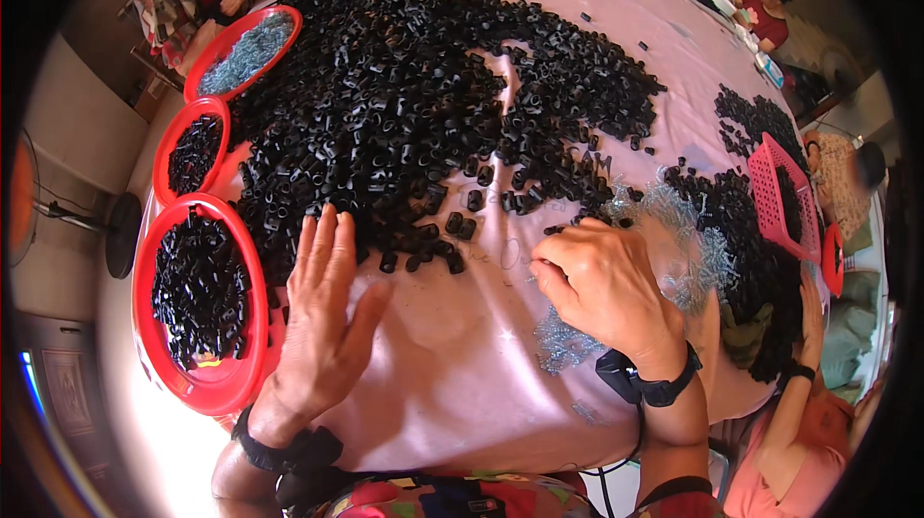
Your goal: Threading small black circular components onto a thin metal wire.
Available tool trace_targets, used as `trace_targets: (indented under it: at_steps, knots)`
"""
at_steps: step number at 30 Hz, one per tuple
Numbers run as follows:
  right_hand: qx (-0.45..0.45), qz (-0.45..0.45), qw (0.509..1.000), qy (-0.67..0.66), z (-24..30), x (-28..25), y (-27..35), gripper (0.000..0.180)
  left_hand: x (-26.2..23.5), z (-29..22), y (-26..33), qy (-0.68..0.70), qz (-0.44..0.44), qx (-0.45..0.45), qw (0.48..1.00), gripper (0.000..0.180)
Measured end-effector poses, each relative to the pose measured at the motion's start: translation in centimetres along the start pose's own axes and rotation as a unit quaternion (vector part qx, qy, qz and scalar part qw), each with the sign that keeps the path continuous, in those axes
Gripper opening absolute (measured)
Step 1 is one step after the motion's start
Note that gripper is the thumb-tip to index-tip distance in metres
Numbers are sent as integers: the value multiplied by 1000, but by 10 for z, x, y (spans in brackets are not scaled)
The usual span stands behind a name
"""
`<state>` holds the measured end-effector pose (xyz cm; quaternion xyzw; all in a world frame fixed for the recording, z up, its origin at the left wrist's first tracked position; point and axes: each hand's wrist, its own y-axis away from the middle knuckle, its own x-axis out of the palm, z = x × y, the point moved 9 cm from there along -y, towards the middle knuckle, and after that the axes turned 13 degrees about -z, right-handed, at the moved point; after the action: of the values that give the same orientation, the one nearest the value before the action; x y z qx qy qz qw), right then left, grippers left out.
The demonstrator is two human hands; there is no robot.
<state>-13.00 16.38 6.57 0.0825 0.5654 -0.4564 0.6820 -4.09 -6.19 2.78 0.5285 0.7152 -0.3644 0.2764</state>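
A wide heap of small black plastic tube-like pieces (pixel 366 94) covers much of the pink cloth in front of me. My left hand (pixel 322 321) is open at the heap's near edge, fingers stretched out and palm down, close to a few loose black pieces. To the right, my right hand (pixel 611 292) is closed, its thumb against curled fingers; whatever may be in them is hidden. Under and beside it lie small clear bluish pieces (pixel 568 340). A few black pieces show just beyond its knuckles. Both wrists wear black bands.
Left of the heap stand a large red basin (pixel 217 397) and a smaller red bowl (pixel 160 154) of black pieces. Beyond them, another red basin (pixel 194 73) holds clear pieces. At right are a pink basket (pixel 770 200), more black pieces and a co-worker's hand (pixel 810 316). Other people sit around.
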Motion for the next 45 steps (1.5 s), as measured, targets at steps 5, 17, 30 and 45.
trace_targets:
  at_steps: [5,17,30,45]
  knots:
    - [-28,36,999,-4,6,6,0,9,45,-19,6,-140,26,124,982,92]
    - [-38,38,998,-28,12,17,2,7,71,-59,20,-131,50,209,968,73]
    - [-27,-17,998,-56,13,10,-2,12,15,-41,16,27,46,124,991,41]
    - [-50,-22,997,-54,20,4,-5,13,17,-41,21,-7,6,121,993,70]
